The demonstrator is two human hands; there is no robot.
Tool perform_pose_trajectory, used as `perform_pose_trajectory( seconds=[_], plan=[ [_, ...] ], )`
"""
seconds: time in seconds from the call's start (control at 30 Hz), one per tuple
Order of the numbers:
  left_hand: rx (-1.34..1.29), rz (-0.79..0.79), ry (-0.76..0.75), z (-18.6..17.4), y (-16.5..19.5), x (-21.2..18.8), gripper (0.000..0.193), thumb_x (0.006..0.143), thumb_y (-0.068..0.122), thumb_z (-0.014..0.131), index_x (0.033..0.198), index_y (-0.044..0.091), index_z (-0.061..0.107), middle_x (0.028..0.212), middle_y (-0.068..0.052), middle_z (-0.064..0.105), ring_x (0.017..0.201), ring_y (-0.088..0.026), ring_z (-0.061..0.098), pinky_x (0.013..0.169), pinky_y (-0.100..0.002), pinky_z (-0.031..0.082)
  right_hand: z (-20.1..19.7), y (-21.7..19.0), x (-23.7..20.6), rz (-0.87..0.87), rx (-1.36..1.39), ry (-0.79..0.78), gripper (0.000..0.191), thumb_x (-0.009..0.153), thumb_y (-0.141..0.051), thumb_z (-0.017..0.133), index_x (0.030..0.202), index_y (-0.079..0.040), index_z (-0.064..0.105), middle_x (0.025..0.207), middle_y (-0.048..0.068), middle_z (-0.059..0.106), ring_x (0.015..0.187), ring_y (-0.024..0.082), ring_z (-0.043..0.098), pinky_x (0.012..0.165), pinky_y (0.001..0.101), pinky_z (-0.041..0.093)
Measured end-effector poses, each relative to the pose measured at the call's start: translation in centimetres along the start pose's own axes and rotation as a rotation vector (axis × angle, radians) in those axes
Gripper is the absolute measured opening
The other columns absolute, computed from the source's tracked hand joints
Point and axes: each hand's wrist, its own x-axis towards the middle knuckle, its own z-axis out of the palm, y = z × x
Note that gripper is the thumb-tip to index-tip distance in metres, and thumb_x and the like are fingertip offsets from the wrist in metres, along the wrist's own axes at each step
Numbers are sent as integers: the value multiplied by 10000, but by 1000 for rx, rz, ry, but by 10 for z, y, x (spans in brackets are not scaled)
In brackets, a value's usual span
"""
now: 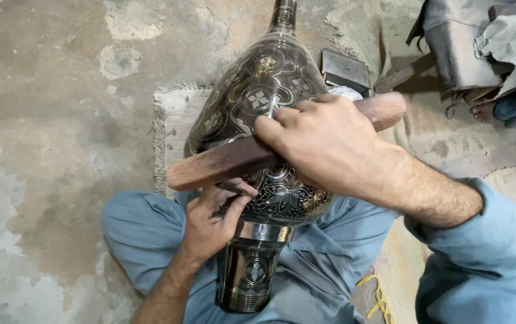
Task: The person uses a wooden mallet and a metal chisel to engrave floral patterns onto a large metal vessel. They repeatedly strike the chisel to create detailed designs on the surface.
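Head view looks down on a large dark metal vase with engraved silver flower patterns (264, 108), which lies across the lap of the person, its neck pointing away. To engrave well, I think the tool tip must stay firm on the line and the blows must be short and light. The right hand (324, 141) is closed around a thick brown wooden stick (222, 161), held across the vase. The left hand (213, 219) pinches a thin metal chisel (229, 188) against the vase surface, wrist bent upward.
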Motion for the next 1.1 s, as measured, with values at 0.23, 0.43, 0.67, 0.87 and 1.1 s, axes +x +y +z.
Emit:
perform_pose_trajectory(
  seconds=[0.23,0.43,0.67,0.87,1.1],
  plan=[
    [390,257,-587,-38,16,49,334,953,75,716,1276,40,641,1041,-106,765,943,-253,775,806,-352,628,39,14,-66,199,379,264,621,592,-117,805,1173,-28,607,889,156,702,810,375,695,673,469,550],
    [367,390,-817,-39,24,76,396,938,98,726,1321,63,631,1077,-106,768,941,-272,764,802,-369,633,85,1,-109,235,564,604,492,689,-162,833,1116,-36,621,981,119,709,882,296,718,778,396,565],
    [380,412,-955,-36,31,86,563,836,173,783,1367,102,609,1149,-53,757,1025,-227,751,892,-355,622,105,-4,-121,149,104,626,416,694,-178,893,1025,-48,677,843,60,699,780,235,680,818,527,492],
    [392,402,-949,-35,37,84,586,823,161,792,1376,129,601,1159,-38,761,1044,-213,750,902,-338,625,103,-7,-120,149,114,630,405,724,-226,854,1036,-39,675,816,58,659,746,258,647,804,484,473],
    [342,485,-684,-44,9,65,363,970,55,728,1313,127,634,1182,-46,770,1048,-182,778,898,-293,665,104,-1,-127,337,167,575,445,621,-40,817,1045,-35,682,831,88,679,766,292,660,767,463,483]
  ],
)
